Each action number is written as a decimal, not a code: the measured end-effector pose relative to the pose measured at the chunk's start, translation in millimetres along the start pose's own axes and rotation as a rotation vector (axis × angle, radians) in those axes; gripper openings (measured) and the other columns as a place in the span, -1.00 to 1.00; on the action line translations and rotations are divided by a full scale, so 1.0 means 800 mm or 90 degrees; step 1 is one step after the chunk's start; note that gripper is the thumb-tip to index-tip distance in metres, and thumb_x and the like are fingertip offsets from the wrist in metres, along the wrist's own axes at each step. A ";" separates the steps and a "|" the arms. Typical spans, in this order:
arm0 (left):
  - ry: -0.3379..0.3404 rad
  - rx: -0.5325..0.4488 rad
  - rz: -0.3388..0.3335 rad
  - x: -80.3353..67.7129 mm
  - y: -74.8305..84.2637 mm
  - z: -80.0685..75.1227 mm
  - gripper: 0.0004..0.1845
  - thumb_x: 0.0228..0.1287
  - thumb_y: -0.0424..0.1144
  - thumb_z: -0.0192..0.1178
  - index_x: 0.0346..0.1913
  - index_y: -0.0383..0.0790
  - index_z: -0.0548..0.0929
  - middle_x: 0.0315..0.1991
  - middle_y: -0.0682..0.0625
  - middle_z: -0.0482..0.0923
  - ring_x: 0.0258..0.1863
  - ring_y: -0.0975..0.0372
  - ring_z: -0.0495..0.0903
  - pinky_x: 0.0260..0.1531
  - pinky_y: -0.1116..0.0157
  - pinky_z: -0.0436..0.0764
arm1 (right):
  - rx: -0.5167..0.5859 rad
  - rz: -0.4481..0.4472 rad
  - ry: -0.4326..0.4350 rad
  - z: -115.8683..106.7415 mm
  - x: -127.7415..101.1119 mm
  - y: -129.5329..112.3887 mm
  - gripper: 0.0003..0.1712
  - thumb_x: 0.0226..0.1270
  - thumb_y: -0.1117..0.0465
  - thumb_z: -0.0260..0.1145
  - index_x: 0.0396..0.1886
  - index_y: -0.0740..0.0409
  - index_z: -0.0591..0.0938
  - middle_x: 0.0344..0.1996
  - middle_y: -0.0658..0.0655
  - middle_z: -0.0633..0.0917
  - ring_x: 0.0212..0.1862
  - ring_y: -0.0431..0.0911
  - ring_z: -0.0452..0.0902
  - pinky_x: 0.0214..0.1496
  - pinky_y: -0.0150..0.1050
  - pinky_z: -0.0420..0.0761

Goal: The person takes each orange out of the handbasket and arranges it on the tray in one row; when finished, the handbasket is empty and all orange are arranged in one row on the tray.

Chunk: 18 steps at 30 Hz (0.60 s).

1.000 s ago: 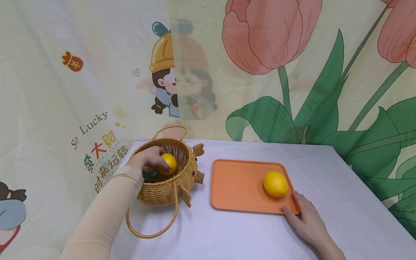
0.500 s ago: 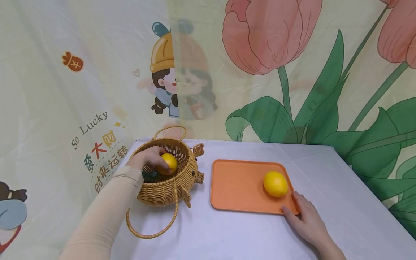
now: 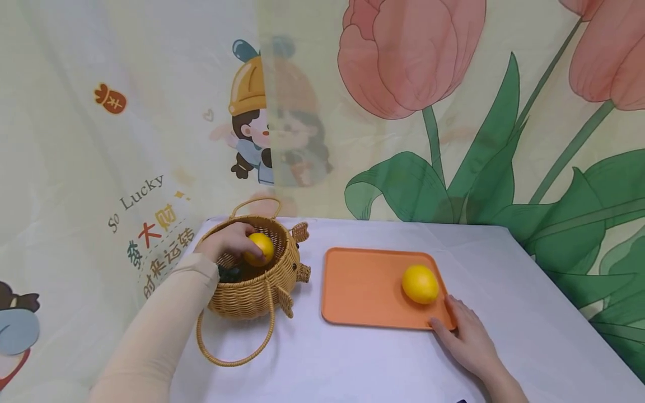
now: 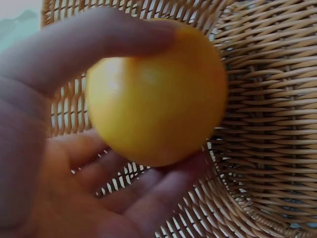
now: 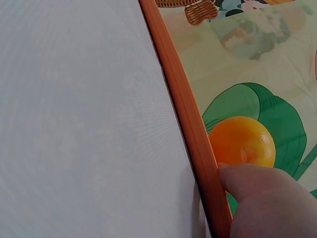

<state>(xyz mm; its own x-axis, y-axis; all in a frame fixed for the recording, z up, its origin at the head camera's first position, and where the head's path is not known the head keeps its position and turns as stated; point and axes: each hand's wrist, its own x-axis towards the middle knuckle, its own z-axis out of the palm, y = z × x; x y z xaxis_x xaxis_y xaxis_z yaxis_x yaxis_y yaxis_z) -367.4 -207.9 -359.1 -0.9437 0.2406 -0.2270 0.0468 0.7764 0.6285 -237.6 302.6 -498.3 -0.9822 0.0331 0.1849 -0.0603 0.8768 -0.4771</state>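
Left hand: left hand (image 3: 228,242) sits down inside the basket (image 3: 254,291), thumb and fingers (image 4: 148,198) wrapped round a lemon (image 3: 260,248); the wrist view shows the fruit cupped against the wicker wall.
Right hand: right hand (image 3: 466,338) lies flat on the table (image 3: 353,364) at the tray's 5 o'clock corner, fingers straight, thumb (image 5: 247,176) pressing the tray rim; it holds nothing.
Lemon in hand: within the basket mouth, toward its 12 o'clock side, just below the rim as far as I can tell.
Second lemon: second lemon (image 3: 420,284) rests on the tray (image 3: 363,285) at about 3 o'clock, just beside the right thumb, not touched.
Basket: at 9 o'clock of the tray, near but apart; one handle upright at the back, the other lying on the table in front. Something dark lies in its bottom, too hidden to name.
Step in hand: looks like picking the lemon out of the basket while the right hand steadies the tray.
Next move: I'd judge it calls for lifting clear of the rim and handle, then carrying toward 3 o'clock to bare tray space left of the second lemon.
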 end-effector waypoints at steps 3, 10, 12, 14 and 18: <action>0.000 0.004 0.006 -0.001 0.005 0.000 -0.36 -0.18 -0.13 0.46 -0.03 -0.39 0.45 -0.24 -0.14 0.49 -0.37 0.12 0.49 -0.31 0.11 0.54 | -0.003 0.004 0.000 0.000 0.000 0.001 0.05 0.19 -0.38 0.05 0.40 0.31 0.10 0.32 0.38 0.19 0.31 0.31 0.00 0.18 0.31 0.06; 0.003 0.031 -0.011 -0.009 0.015 -0.011 -0.30 -0.18 -0.11 0.45 0.03 -0.40 0.42 -0.20 -0.15 0.48 -0.34 0.12 0.50 -0.30 0.12 0.56 | 0.000 0.013 -0.013 0.001 0.001 0.000 0.08 0.18 -0.41 0.03 0.41 0.31 0.08 0.32 0.39 0.18 0.32 0.31 -0.02 0.20 0.30 0.02; 0.011 0.044 -0.012 -0.012 0.017 -0.016 -0.27 -0.18 -0.11 0.44 0.07 -0.40 0.42 -0.19 -0.16 0.48 -0.35 0.12 0.49 -0.33 0.13 0.56 | 0.000 0.011 -0.013 0.000 0.001 0.000 0.08 0.19 -0.40 0.03 0.41 0.32 0.08 0.32 0.40 0.18 0.32 0.32 -0.02 0.21 0.29 0.00; 0.012 0.053 -0.011 -0.015 0.020 -0.020 -0.26 -0.17 -0.10 0.43 0.09 -0.40 0.41 -0.19 -0.16 0.48 -0.35 0.12 0.48 -0.34 0.14 0.56 | 0.001 0.007 -0.013 -0.001 0.000 -0.001 0.07 0.19 -0.39 0.04 0.40 0.33 0.08 0.32 0.40 0.18 0.32 0.32 -0.02 0.21 0.29 0.00; 0.013 0.064 -0.004 -0.023 0.027 -0.026 -0.28 -0.17 -0.08 0.42 0.07 -0.38 0.44 -0.20 -0.15 0.49 -0.36 0.13 0.48 -0.33 0.13 0.56 | 0.006 -0.001 -0.015 -0.002 -0.001 -0.001 0.06 0.21 -0.38 0.04 0.39 0.36 0.08 0.31 0.42 0.17 0.31 0.33 -0.02 0.23 0.27 -0.02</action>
<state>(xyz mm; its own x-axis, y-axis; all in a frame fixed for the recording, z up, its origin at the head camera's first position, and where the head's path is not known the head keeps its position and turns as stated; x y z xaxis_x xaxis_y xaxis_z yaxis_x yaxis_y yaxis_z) -355.9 -207.6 -325.8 -0.9503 0.2242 -0.2159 0.0717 0.8326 0.5493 -236.3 302.6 -496.4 -0.9860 0.0207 0.1657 -0.0632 0.8723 -0.4848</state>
